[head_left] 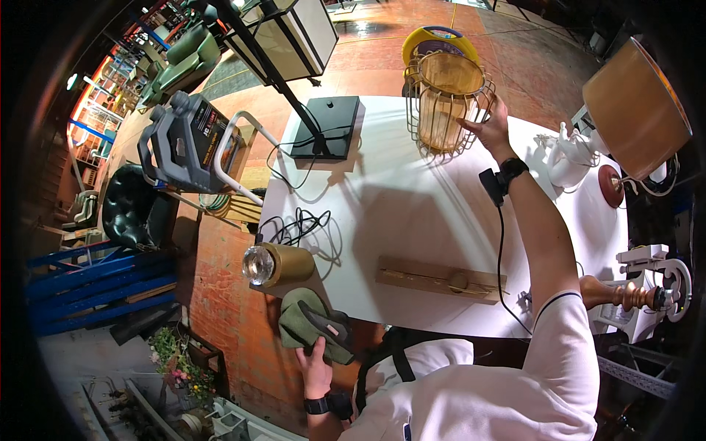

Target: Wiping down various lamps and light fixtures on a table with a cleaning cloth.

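My right hand [489, 128] is at the far side of the white table, thumb and fingers closed round the right side of a wire-caged lantern [441, 110] with an amber glass inside. The lantern stands upright or nearly so; whether its base touches the tabletop I cannot tell. At the near left, my left hand [316, 371] grips the edge of an olive-green cloth cap [305, 312], its darker inner side and a small label showing. The cap is just off the table's front edge, below a gold cylinder [293, 264] with a clear glass end.
The white table [426, 213] carries a wooden strip [441, 281], a black lamp base [327, 125] with cables, and a white figurine lamp [570, 154] at right. A turned wooden piece [614, 292] lies near my right elbow. Grey jugs [191, 143] stand left of the table.
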Motion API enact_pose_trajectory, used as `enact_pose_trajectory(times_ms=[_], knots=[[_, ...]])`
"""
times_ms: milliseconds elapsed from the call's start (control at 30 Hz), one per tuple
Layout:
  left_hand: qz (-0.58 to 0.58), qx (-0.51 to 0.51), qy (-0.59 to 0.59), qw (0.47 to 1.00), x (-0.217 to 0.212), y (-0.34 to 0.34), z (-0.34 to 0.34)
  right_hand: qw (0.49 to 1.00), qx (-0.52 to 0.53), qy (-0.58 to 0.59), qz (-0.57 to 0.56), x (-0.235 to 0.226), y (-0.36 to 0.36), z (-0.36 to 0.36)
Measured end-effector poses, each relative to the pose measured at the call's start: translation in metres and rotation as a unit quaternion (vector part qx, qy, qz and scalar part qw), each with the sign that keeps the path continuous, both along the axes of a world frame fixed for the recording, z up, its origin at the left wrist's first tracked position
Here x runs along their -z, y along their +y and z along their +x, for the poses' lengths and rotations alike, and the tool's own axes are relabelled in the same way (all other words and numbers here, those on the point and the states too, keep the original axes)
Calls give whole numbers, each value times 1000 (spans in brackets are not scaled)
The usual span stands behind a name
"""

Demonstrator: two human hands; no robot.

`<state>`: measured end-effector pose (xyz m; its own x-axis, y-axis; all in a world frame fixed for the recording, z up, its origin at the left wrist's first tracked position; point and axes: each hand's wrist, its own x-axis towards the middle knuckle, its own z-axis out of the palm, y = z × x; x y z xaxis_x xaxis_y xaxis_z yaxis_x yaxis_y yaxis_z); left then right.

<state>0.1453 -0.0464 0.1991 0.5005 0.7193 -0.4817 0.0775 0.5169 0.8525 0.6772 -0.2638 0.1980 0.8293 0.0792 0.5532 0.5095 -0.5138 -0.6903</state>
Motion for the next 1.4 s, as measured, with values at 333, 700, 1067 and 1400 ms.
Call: enact_pose_trajectory(times_ms=[333, 700, 1067, 1400], knots=[[0, 20, -12, 1000, -3, -7, 10, 999, 17, 12, -45, -5, -29, -7], [-2, 24, -17, 1000, -22, -15, 32, 998, 44, -36, -13, 2, -33, -12], [-9, 15, -6, 1000, -8, -8, 27, 995, 80, 1, -57, 4, -14, -15], [-5, 31, -27, 999, -4, 2, 25, 983, -105, 129, 73, 16, -36, 0]])
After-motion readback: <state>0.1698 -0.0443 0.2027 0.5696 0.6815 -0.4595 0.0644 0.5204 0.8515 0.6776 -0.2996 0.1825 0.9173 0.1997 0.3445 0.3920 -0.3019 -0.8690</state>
